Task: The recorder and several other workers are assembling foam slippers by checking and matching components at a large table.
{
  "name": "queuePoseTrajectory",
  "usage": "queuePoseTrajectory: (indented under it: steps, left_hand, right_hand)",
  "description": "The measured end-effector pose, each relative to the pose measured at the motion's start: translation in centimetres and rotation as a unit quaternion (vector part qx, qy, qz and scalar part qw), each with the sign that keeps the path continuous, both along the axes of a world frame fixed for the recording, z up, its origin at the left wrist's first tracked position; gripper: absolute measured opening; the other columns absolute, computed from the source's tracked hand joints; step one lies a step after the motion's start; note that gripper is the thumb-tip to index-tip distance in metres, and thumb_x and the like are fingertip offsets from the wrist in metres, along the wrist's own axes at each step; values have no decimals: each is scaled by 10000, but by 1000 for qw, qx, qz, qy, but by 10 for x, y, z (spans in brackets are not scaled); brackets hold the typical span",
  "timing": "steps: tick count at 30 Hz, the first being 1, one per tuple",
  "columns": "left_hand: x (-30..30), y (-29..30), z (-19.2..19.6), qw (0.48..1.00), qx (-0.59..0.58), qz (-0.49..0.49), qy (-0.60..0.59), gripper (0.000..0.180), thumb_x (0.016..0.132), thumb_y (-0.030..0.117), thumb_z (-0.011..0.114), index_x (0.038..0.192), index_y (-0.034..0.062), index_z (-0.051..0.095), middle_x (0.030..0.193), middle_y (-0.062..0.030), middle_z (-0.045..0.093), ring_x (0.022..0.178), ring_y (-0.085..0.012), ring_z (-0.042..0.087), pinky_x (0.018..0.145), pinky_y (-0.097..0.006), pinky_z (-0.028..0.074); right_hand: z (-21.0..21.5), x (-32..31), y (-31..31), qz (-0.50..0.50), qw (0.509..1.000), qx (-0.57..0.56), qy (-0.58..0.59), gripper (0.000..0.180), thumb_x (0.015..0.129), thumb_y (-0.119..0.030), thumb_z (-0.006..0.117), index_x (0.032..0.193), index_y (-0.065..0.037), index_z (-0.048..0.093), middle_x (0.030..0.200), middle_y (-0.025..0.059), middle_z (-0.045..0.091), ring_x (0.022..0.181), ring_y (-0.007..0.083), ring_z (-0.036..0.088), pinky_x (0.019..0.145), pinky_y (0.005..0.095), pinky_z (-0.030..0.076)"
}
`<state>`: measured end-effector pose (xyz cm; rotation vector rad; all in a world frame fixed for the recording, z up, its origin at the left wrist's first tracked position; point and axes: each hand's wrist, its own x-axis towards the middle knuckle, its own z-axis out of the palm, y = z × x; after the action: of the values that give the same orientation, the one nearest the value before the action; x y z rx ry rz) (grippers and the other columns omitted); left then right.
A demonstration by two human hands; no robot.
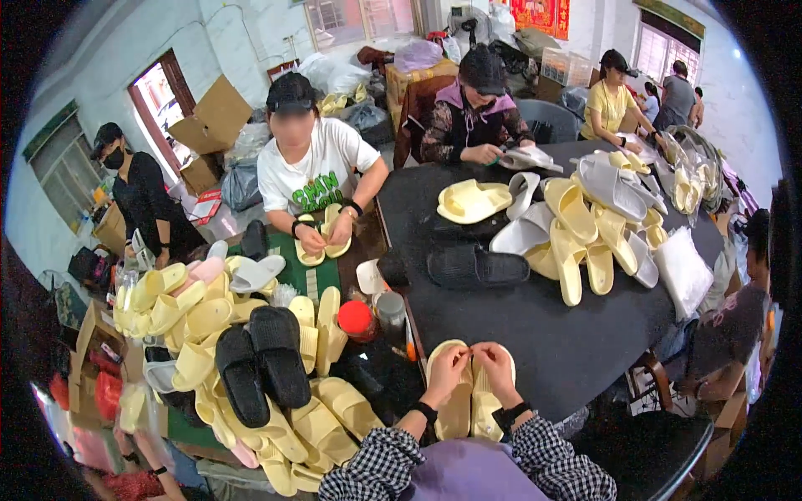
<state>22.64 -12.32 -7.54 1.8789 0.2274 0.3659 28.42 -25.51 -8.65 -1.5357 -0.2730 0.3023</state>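
Meeting over yellow slipper pair [451, 409] at table [576, 334] edge, left hand [449, 367] and right hand [494, 366] are held pinched; anything gripped can't be told. Left side is crowded by red-lidded jar [357, 320], slipper pile [242, 371].

Black tabletop [576, 334], well loaded
Yellow and grey slippers [571, 210] lie heaped between black slippers [476, 268] and a white bag [683, 271] (rumpled plastic); a yellow pair [452, 405] sits nearest.
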Motion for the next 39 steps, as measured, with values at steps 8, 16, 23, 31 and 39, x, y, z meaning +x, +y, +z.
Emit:
queuePoseTrajectory:
  steps: [8, 16, 23, 31, 39]
  left_hand:
    - [-4, -2, -2, 1000, -15, 9, -1, 147, 893, 123, 598, 965, -3, 622, 911, -126, 621, 746, -238, 618, 670, -317, 486]
    - [3, 7, -3, 1000, 11, 6, -23, 128, 914, 110, 572, 943, -7, 616, 863, -113, 585, 700, -208, 579, 625, -320, 456]
    - [1, 2, 1, 999, -9, 19, -29, 149, 929, 130, 569, 927, -15, 604, 801, -110, 579, 661, -194, 571, 609, -321, 448]
    - [3, 3, 0, 998, 35, 10, -55, 99, 899, 75, 572, 913, -22, 585, 822, -110, 565, 667, -198, 564, 609, -325, 449]
    - [1, 7, -4, 1000, 3, 19, -24, 97, 888, 73, 599, 940, -9, 602, 876, -93, 578, 716, -163, 575, 643, -281, 460]
  right_hand:
    - [6, -5, -7, -37, 994, 50, 92, 138, 895, -94, 614, 998, -12, 656, 881, -19, 620, 792, 68, 548, 708, 212, 445]
    - [13, 3, 2, -11, 998, 32, 46, 153, 900, -105, 613, 1014, -7, 641, 923, 6, 632, 797, 61, 545, 722, 215, 447]
    - [5, 3, -5, -27, 990, 79, 114, 156, 920, -129, 596, 1023, -18, 629, 858, -26, 594, 801, 55, 534, 728, 214, 431]
    - [11, -1, 2, 32, 999, -28, -5, 157, 909, -111, 595, 995, 5, 655, 894, -5, 622, 821, 68, 548, 745, 223, 443]
    - [5, 4, -2, -19, 991, 88, 98, 147, 923, -147, 598, 1014, -33, 621, 874, -27, 596, 813, 53, 533, 749, 213, 430]
